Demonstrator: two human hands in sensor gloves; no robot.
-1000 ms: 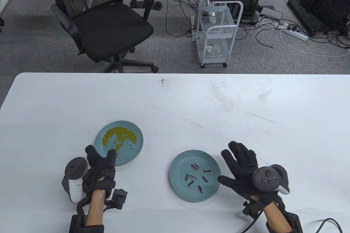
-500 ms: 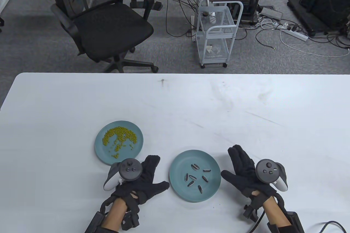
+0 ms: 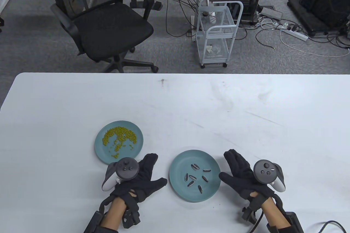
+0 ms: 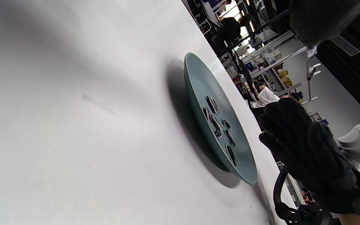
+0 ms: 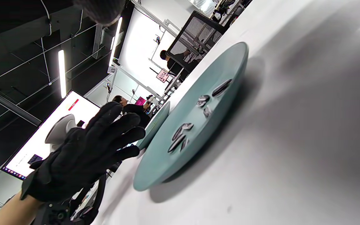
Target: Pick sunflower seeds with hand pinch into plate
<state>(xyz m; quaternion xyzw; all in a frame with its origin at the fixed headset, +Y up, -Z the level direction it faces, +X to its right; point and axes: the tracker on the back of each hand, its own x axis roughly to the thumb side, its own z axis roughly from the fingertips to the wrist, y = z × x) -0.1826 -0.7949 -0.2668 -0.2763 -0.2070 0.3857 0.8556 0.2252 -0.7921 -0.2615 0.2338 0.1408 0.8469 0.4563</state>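
Table view: sunflower seeds [image 3: 196, 177] lay on the plate [image 3: 179, 186] between the left hand [image 3: 143, 179] and right hand [image 3: 242, 175], both spread and empty, the right thumb nearest.

Bright, even light; wrist views tilted, soft-shadowed.

Matt black knit cloth gloves cover the left hand [image 3: 145, 179] and right hand [image 3: 240, 177] flanking a smooth, satin-glazed teal plate [image 3: 179, 186]. The sunflower seeds [image 3: 195, 178] on it show glossy striped shells; beneath lies a smooth white table [image 3: 191, 107], faintly scuffed.
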